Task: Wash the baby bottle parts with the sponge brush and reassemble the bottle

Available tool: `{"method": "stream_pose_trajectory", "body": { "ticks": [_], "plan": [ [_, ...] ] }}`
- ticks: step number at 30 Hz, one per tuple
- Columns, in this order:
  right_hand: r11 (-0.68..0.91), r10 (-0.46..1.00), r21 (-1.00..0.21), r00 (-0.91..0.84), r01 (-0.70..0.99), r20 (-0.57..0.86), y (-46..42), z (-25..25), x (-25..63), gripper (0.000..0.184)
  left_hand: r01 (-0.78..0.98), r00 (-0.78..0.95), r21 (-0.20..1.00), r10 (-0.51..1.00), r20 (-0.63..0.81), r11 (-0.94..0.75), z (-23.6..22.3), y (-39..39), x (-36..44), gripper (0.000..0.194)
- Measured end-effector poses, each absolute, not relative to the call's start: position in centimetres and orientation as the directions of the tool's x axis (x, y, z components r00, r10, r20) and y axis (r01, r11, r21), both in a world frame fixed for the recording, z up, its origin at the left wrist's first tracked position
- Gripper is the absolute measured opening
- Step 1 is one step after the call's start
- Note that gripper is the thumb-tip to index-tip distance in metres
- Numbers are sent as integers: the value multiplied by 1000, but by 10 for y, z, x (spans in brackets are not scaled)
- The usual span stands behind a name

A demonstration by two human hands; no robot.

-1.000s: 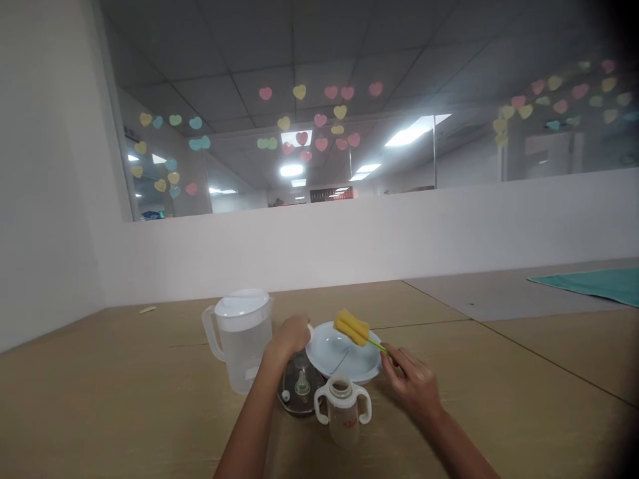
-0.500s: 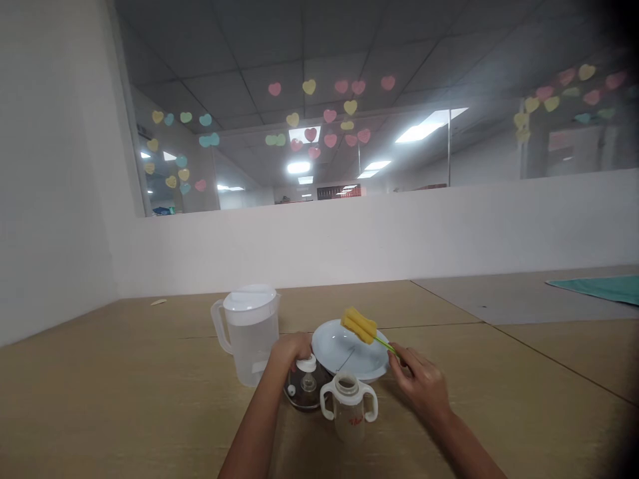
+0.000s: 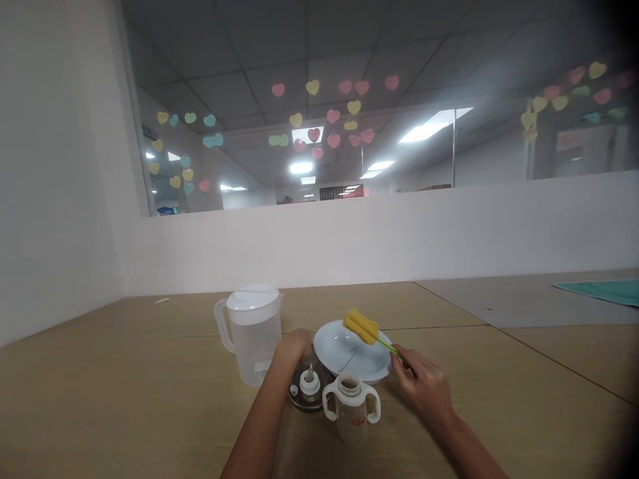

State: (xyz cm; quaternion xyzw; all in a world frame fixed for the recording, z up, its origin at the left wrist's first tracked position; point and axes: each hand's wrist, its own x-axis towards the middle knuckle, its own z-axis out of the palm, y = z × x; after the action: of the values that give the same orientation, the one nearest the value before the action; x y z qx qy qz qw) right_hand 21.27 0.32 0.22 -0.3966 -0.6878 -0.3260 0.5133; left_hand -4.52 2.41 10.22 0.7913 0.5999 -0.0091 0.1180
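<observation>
My right hand (image 3: 423, 382) grips the thin green handle of a bottle brush with a yellow sponge head (image 3: 361, 326). The sponge is held over a white bowl (image 3: 327, 349), inside which a thin dark line shows. My left hand (image 3: 295, 347) is closed at the clear teat of a baby bottle nipple in a white collar (image 3: 310, 383); its fingertips are partly hidden. Beneath the nipple lies a round dark dish (image 3: 322, 399) with a small white piece at its left. In front stands a clear baby bottle (image 3: 352, 419), upright and uncapped, with white side handles.
A clear plastic pitcher (image 3: 257, 342) with a white lid stands left of my left hand. A teal cloth (image 3: 602, 291) lies at the far right. A small pale scrap (image 3: 162, 301) rests near the back wall, below a window with heart stickers.
The nipple has turned over: its white collar was on top and is now below the teat, over the dark dish. The brush stays above the bowl. The view has shifted slightly.
</observation>
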Motion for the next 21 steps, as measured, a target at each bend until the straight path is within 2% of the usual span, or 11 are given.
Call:
{"method": "stream_pose_trajectory", "body": {
  "ticks": [4,7,10,12,14,17,21],
  "plan": [
    [464,234,27,-152,885,960,3,1,213,24,875,437,263,897,-71,-406,123,2,-32,38],
    [457,230,27,-147,889,962,3,2,213,24,770,608,331,785,-120,-546,128,-18,-15,52],
    [447,230,26,-143,894,963,3,1,214,24,796,604,192,770,-205,-574,126,-32,0,73],
    [445,242,19,-140,895,960,4,1,214,24,816,576,134,777,-254,-562,123,-37,7,72],
    [440,256,5,-130,898,958,4,0,214,24,804,593,142,758,-272,-578,122,-38,10,67],
    [427,263,-3,-121,904,957,3,0,214,26,736,677,185,711,-192,-651,123,-36,9,62],
    [378,237,-27,-68,925,969,2,3,213,29,606,762,326,647,26,-726,129,-30,-2,56]
  ]
}}
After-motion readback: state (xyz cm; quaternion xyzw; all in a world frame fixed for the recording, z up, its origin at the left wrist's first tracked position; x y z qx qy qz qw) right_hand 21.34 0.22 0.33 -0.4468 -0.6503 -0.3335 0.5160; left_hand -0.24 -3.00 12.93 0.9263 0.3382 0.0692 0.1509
